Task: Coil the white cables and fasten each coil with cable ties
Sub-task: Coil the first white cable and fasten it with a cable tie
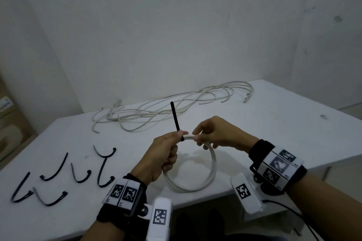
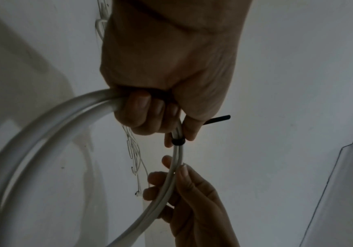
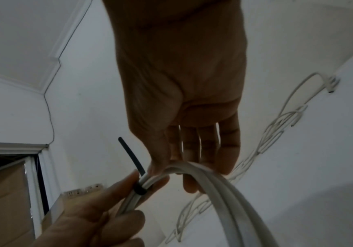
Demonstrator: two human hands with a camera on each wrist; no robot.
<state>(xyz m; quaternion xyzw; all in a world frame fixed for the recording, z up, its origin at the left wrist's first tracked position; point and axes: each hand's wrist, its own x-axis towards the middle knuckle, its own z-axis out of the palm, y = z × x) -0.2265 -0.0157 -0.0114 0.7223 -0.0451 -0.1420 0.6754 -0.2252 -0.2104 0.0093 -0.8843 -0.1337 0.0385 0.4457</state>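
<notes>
A coil of white cable [image 1: 212, 164] hangs between both hands above the table's near edge. A black cable tie [image 1: 175, 116] is wrapped round the coil's top, its tail sticking upward. My left hand [image 1: 166, 152] grips the coil [image 2: 44, 127] beside the tie's band [image 2: 178, 141]. My right hand [image 1: 207, 135] pinches the coil [image 3: 224, 188] just to the right of the tie [image 3: 139, 190], thumb and fingers round the strands. In the left wrist view the right hand's fingers [image 2: 182, 180] curl round the cable below the tie.
A loose tangle of white cables [image 1: 166, 107] lies across the far side of the white table [image 1: 274, 123]. Several spare black cable ties [image 1: 78, 170] lie at the near left. Cardboard boxes [image 1: 11, 123] stand past the table's left edge.
</notes>
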